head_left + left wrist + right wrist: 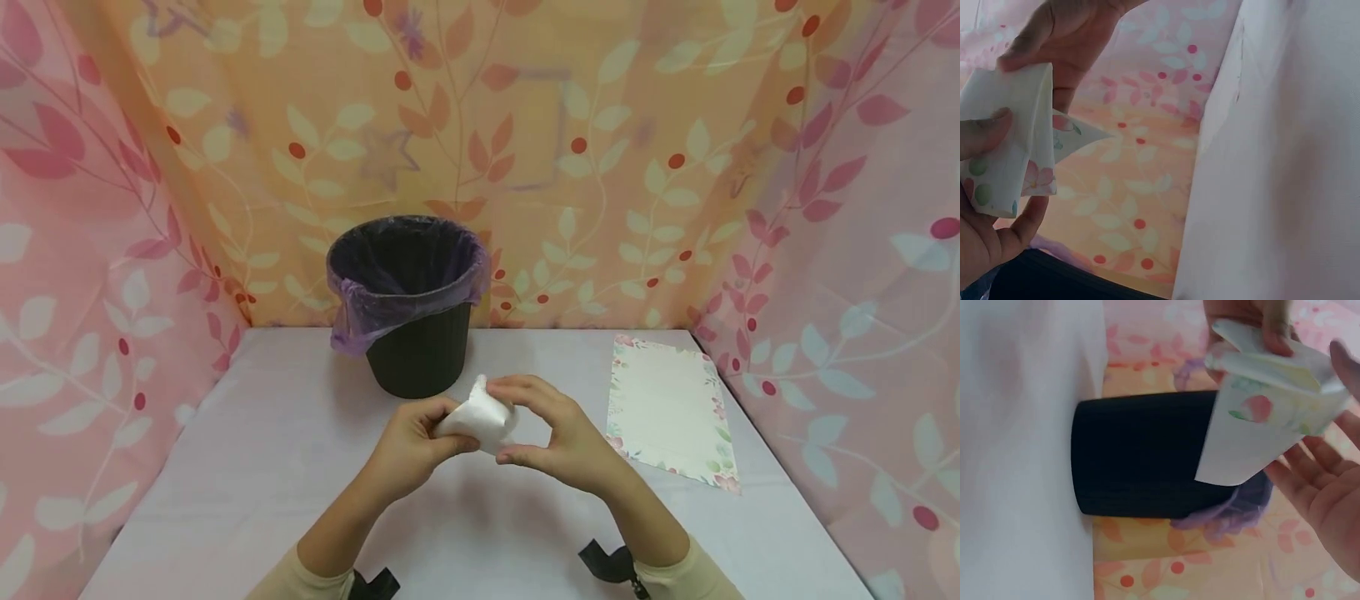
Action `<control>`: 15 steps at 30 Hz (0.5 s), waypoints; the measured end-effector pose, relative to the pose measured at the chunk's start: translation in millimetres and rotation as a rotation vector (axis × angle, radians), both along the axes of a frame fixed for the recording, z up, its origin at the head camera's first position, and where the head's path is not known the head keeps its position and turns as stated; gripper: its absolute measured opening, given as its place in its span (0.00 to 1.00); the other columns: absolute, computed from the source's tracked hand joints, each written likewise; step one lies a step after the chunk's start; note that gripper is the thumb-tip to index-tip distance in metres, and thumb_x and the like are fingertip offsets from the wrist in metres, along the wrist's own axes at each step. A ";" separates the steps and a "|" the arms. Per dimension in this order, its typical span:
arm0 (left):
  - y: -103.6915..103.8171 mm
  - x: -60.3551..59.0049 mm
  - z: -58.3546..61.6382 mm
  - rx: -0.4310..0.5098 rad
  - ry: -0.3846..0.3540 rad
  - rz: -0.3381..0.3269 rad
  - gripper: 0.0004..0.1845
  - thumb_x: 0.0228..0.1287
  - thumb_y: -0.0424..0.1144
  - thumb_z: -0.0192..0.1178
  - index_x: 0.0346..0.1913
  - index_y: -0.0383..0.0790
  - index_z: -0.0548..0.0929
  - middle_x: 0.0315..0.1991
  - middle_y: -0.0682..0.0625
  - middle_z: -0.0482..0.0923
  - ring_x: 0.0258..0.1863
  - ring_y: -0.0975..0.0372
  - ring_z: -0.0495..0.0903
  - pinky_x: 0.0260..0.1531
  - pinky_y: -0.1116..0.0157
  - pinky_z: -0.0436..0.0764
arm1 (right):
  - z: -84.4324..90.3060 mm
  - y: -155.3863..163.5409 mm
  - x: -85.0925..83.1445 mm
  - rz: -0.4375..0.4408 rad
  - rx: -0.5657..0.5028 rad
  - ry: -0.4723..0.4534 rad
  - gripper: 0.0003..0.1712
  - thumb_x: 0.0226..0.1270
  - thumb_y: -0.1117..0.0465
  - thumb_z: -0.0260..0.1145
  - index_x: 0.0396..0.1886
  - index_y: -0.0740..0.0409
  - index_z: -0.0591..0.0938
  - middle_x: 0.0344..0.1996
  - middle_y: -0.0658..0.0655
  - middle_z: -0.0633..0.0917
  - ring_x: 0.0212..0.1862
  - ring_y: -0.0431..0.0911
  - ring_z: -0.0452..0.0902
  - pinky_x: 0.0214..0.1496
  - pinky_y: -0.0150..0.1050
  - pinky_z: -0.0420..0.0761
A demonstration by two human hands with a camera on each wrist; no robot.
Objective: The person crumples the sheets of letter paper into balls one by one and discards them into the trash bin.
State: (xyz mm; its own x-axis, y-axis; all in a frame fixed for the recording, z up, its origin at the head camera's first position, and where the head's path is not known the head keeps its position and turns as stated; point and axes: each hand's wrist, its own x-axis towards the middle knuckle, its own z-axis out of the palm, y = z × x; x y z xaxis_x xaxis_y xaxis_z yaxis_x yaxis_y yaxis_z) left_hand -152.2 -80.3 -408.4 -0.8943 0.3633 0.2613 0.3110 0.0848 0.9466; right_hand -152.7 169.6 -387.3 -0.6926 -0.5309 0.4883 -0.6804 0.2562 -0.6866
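A folded, crumpled piece of white paper point(480, 419) with a printed floral border is held up between both hands, above the table in front of the bin. My left hand point(408, 446) pinches it, thumb on the near face and fingers behind. At its other end, my right hand point(570, 437) curves round the paper, fingertips at the top edge and thumb below. The left wrist view shows the left thumb flat on the folded paper point(1004, 125). In the right wrist view a loose flap of the paper point(1247, 437) hangs down, with a pink flower on it.
Behind the hands stands a black bin point(420, 354) lined with a purple bag point(367, 312). A flat floral-bordered sheet point(667, 408) lies on the right of the white table point(247, 467). Patterned curtains point(570, 167) enclose the back and sides.
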 end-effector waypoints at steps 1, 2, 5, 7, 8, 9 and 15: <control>0.3 0.2 0.2 0.007 0.010 -0.008 0.11 0.54 0.35 0.78 0.40 0.46 0.89 0.41 0.50 0.88 0.38 0.59 0.85 0.40 0.62 0.88 | -1.3 -2.3 0.6 0.012 -0.013 0.014 0.39 0.57 0.59 0.81 0.69 0.47 0.77 0.64 0.48 0.79 0.64 0.46 0.76 0.64 0.43 0.80; 0.5 0.4 0.2 0.017 0.019 -0.014 0.10 0.55 0.34 0.77 0.39 0.45 0.89 0.41 0.49 0.88 0.39 0.59 0.86 0.41 0.62 0.88 | -3.0 -4.3 1.0 0.019 -0.029 0.030 0.36 0.59 0.61 0.80 0.67 0.49 0.79 0.61 0.49 0.81 0.61 0.45 0.78 0.61 0.42 0.82; 2.1 0.9 0.4 0.029 0.061 0.004 0.10 0.54 0.32 0.77 0.39 0.45 0.89 0.42 0.49 0.88 0.41 0.59 0.85 0.41 0.63 0.88 | -7.9 -10.3 2.3 0.010 -0.080 0.104 0.26 0.64 0.67 0.75 0.62 0.53 0.82 0.54 0.52 0.86 0.53 0.45 0.83 0.53 0.39 0.86; 3.6 1.1 0.0 -0.001 0.112 0.054 0.11 0.54 0.33 0.78 0.39 0.48 0.89 0.43 0.53 0.86 0.42 0.60 0.84 0.43 0.64 0.86 | -10.8 -13.2 2.3 -0.030 -0.109 0.155 0.23 0.64 0.72 0.72 0.58 0.57 0.84 0.49 0.53 0.88 0.50 0.45 0.85 0.49 0.38 0.87; 4.3 1.1 -0.3 -0.022 0.139 0.088 0.13 0.53 0.35 0.79 0.40 0.50 0.88 0.44 0.55 0.85 0.44 0.60 0.83 0.44 0.64 0.85 | -11.9 -14.0 2.3 -0.059 -0.121 0.171 0.21 0.63 0.74 0.72 0.56 0.58 0.85 0.47 0.54 0.89 0.48 0.45 0.86 0.47 0.37 0.88; 4.9 1.1 -0.6 -0.045 0.166 0.120 0.15 0.53 0.37 0.80 0.41 0.52 0.86 0.45 0.57 0.83 0.45 0.61 0.82 0.46 0.65 0.85 | -12.5 -14.7 2.3 -0.089 -0.129 0.181 0.20 0.63 0.76 0.71 0.54 0.58 0.85 0.46 0.55 0.89 0.46 0.45 0.87 0.46 0.37 0.88; 1.8 -1.8 -0.3 -0.114 0.335 0.092 0.35 0.54 0.35 0.79 0.64 0.55 0.76 0.61 0.59 0.76 0.61 0.62 0.77 0.60 0.57 0.81 | -11.3 -10.0 2.3 -0.187 -0.216 -0.003 0.10 0.64 0.76 0.70 0.41 0.60 0.85 0.37 0.57 0.90 0.37 0.44 0.88 0.39 0.38 0.89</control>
